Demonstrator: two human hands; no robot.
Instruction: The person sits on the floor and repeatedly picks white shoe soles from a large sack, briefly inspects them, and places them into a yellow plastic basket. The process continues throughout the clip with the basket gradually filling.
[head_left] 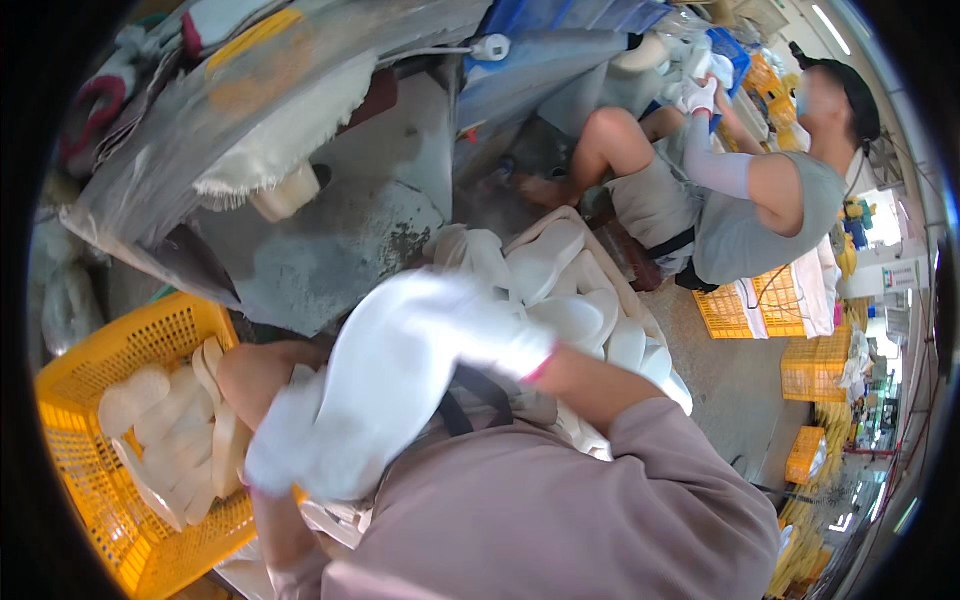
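A large white shoe sole (pixel 375 375) is held up in front of my body, slanting from lower left to upper right and smeared by motion. My left hand (pixel 283 455), in a white glove, grips its lower end. At the upper end my right hand (pixel 495 335), also gloved in white, is closed on it, though blur hides the separate fingers. To my left, a yellow plastic basket (pixel 85 470) contains several cream-white soles (pixel 175 435). Beyond my right hand, more white soles (pixel 590 300) are heaped in a container with a pale cloth rim (pixel 635 290).
A grey machine or bench (pixel 380 250) stands ahead, with a frayed white pad (pixel 290 135) on its edge. At the right, a seated co-worker (pixel 760 210) with gloved hands handles something pale. Yellow crates (pixel 815 370) stand on the floor behind that person.
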